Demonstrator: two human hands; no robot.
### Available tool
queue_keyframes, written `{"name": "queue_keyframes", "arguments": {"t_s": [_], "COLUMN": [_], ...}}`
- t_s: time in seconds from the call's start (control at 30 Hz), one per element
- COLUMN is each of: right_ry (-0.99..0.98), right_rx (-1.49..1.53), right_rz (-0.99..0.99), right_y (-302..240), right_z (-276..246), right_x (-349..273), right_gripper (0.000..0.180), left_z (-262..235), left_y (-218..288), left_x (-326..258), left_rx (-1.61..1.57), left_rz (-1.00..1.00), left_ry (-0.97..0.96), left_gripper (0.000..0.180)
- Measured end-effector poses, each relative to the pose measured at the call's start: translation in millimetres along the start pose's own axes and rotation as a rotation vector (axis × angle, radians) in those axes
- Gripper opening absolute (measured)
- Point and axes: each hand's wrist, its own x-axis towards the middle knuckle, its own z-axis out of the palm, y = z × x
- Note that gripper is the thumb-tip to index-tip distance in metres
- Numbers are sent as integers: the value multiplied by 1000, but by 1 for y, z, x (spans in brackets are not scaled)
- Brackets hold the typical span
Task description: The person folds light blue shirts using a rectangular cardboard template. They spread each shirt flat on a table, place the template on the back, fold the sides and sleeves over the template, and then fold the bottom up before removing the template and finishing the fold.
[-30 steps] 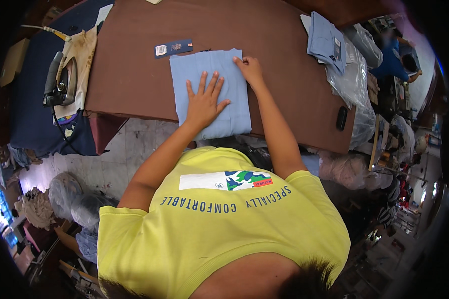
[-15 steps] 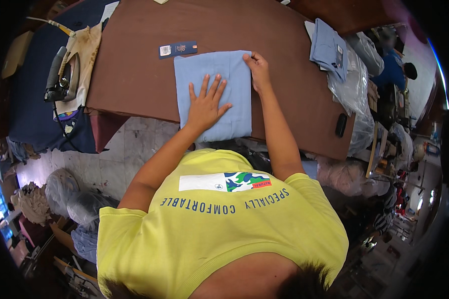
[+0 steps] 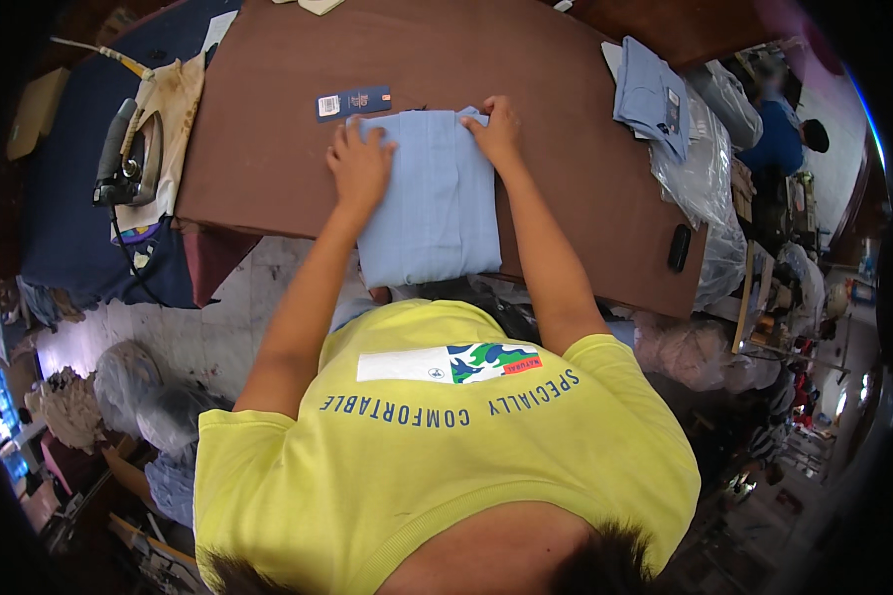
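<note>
A folded light-blue garment [image 3: 429, 213] lies on the brown-covered table in front of me, its near end reaching the table's front edge. My left hand [image 3: 360, 171] is at its far left corner, fingers bent round the edge and thumb on top. At the far right corner, my right hand [image 3: 496, 132] grips the cloth between thumb and fingers, the fingertips partly hidden. Folds run lengthwise down the upper layer. Just beyond the garment lies a dark blue cardboard tag [image 3: 354, 103] with a white label.
To the left an iron [image 3: 129, 159] rests on a stained cloth [image 3: 181, 99]. More folded blue garments [image 3: 653, 94] are stacked at the right, beside clear plastic bags [image 3: 700, 183]. A small black object [image 3: 679, 248] lies near the table's right edge. Another person [image 3: 779, 139] is far right.
My left hand has left the middle of the garment for its far left corner. The right hand has shifted slightly left, and the top layer's right edge has been drawn inward.
</note>
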Motion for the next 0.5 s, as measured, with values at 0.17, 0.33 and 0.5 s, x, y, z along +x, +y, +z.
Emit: {"name": "queue_keyframes", "arguments": {"t_s": [0.17, 0.33, 0.5], "right_ry": [-306, -556, -401], "right_rx": [-62, -38, 103], "right_rz": [95, 188, -45], "right_y": [-8, -23, -4], "right_z": [-3, -18, -64], "right_x": [16, 29, 45], "right_gripper": [56, 46, 36], "left_z": [-18, 11, -35], "left_y": [-17, -40, -10], "left_x": [48, 80, 119], "left_rx": [-140, -464, -596], "left_rz": [-256, -248, -61], "left_ry": [-178, -324, -362], "left_gripper": [60, 62, 65]}}
